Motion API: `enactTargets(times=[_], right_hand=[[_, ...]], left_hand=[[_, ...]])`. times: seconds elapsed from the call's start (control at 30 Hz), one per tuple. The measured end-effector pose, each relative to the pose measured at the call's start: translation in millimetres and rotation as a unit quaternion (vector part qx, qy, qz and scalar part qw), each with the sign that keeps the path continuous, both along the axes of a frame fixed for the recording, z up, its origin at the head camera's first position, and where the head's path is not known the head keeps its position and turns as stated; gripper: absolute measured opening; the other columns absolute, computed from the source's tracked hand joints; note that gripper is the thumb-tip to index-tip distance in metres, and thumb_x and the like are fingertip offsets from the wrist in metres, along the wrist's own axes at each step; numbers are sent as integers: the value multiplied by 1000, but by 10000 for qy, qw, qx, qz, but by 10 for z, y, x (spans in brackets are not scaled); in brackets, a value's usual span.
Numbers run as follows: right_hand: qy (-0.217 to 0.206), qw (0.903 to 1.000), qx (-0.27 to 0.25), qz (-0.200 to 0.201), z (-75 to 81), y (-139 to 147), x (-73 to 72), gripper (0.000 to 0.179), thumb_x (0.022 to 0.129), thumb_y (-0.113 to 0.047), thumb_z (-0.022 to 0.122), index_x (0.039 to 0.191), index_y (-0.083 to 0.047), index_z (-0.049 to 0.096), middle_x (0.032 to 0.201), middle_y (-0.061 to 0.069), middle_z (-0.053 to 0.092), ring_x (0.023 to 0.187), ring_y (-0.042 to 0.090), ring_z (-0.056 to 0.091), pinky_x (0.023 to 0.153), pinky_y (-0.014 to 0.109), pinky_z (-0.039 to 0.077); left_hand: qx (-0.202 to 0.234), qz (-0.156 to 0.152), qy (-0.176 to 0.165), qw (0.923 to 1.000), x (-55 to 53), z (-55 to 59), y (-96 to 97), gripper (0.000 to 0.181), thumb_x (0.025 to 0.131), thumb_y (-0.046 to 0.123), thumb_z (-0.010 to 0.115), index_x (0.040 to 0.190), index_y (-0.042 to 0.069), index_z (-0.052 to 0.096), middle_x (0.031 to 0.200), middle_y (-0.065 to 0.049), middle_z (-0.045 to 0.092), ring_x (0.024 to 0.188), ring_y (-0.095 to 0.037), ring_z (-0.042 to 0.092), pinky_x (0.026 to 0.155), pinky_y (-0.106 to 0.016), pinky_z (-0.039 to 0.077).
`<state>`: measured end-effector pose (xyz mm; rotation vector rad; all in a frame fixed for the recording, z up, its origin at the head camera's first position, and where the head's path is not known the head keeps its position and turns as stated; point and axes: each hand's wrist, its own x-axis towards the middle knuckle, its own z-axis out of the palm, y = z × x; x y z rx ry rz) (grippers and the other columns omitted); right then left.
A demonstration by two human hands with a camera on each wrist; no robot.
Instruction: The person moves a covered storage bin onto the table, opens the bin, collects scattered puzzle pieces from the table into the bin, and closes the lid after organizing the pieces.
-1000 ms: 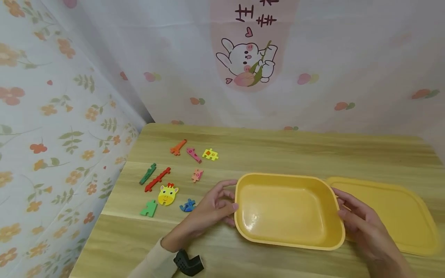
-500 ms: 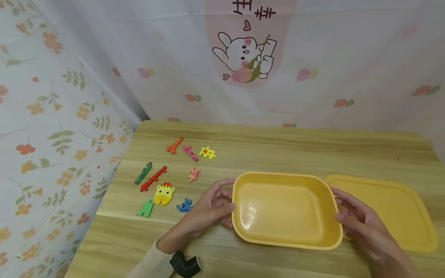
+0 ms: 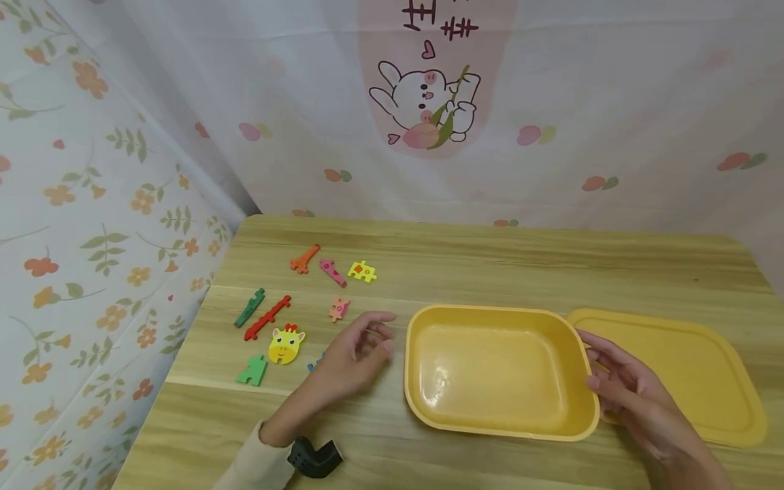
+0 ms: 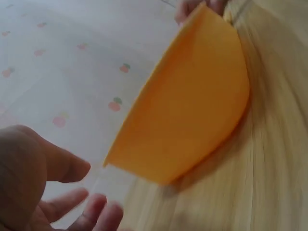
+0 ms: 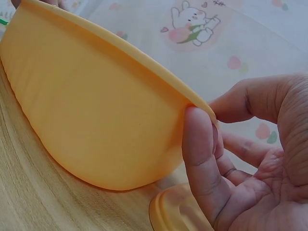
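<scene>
A yellow plastic storage box (image 3: 499, 371), its opening facing up, stands on the wooden table. At its right end my right hand (image 3: 637, 395) pinches the rim between thumb and fingers, seen closely along the box wall (image 5: 110, 106) in the right wrist view. To the left of the box, my left hand (image 3: 352, 357) is apart from it, fingers loosely bent and holding nothing. A gap shows between those fingers (image 4: 98, 207) and the box in the left wrist view. The left hand partly covers a blue puzzle piece (image 3: 315, 362).
A flat yellow lid (image 3: 692, 381) lies to the right, partly behind the right hand. Left of the box lie loose puzzle pieces: a giraffe head (image 3: 286, 344), a red strip (image 3: 267, 318), a green piece (image 3: 252, 371), a yellow piece (image 3: 363, 271) and several others. Curtains hang behind and at left.
My left hand has let go of the box's left rim and moved left, over the blue piece. The right hand keeps its hold. The whole head view has shifted slightly.
</scene>
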<state>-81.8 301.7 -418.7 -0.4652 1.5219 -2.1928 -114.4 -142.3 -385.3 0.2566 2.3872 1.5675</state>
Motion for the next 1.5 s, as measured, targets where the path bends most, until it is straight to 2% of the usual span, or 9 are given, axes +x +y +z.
enactTargets(times=[0.1, 0.23, 0.47, 0.67, 0.77, 1.03, 1.2, 1.4, 1.5], right_hand=[[54, 10000, -6, -31, -7, -4, -8, 62, 100, 18, 26, 159, 0, 15, 142, 6, 56, 113, 19, 68, 83, 39, 63], [58, 9999, 55, -111, -3, 2, -1, 63, 100, 18, 27, 159, -1, 19, 141, 5, 58, 114, 19, 68, 84, 37, 63], [92, 9998, -131, -68, -2, 1, -1, 63, 99, 19, 25, 159, 0, 18, 138, 7, 58, 113, 19, 68, 82, 37, 63], [178, 9998, -34, -16, 19, -2, -12, 63, 100, 18, 26, 160, -1, 17, 136, 4, 58, 111, 16, 68, 80, 34, 63], [108, 9998, 168, -63, 44, -14, -2, 63, 101, 16, 27, 160, -4, 19, 134, 0, 58, 111, 13, 68, 81, 32, 63], [-9, 10000, 18, -9, -1, -8, 3, 63, 101, 16, 25, 160, -5, 19, 138, 3, 58, 114, 15, 67, 85, 35, 63], [-18, 10000, -54, 17, 0, -25, -15, 63, 101, 16, 25, 160, -6, 20, 138, 2, 58, 115, 14, 67, 86, 36, 63], [13, 9999, -168, -6, -18, -20, -18, 63, 101, 16, 24, 160, -6, 22, 138, 2, 58, 115, 14, 68, 87, 34, 62], [-43, 9999, -122, -31, -34, -10, 1, 63, 101, 15, 25, 160, -8, 23, 137, 2, 58, 114, 14, 68, 86, 34, 62]], left_hand=[[-580, 220, 609, 9962, -4, 10, -25, 45, 97, 17, 66, 140, 16, 54, 119, -3, 65, 106, -12, 60, 94, -31, 54], [-1304, 470, 1178, 9833, -11, 5, -60, 46, 96, 21, 68, 140, 19, 55, 122, -2, 64, 113, -16, 58, 97, -40, 54], [-2227, 813, 2221, 9457, -126, -63, -193, 38, 94, 19, 69, 131, 14, 63, 129, -9, 59, 112, -26, 54, 89, -40, 49], [-2571, 786, 2716, 9241, -224, -160, -288, 39, 94, 17, 68, 132, 9, 64, 139, -14, 59, 131, -31, 53, 110, -50, 46], [-2784, 708, 2765, 9171, -256, -212, -310, 40, 94, 16, 67, 133, 6, 65, 143, -16, 58, 137, -32, 51, 114, -52, 44], [-3290, 442, 2394, 9124, -269, -277, -360, 34, 95, 15, 67, 127, 3, 68, 141, -17, 58, 134, -32, 54, 111, -50, 49], [-3323, 550, 2249, 9143, -299, -256, -387, 39, 95, 16, 67, 131, -1, 64, 144, -20, 54, 135, -36, 51, 113, -52, 46], [-3512, 547, 2274, 9066, -367, -203, -382, 31, 95, 11, 67, 123, -1, 68, 128, -19, 64, 118, -36, 61, 104, -50, 53], [-3531, 550, 2070, 9107, -402, -177, -373, 28, 94, 12, 67, 120, 0, 70, 124, -17, 67, 114, -34, 63, 101, -48, 56]])
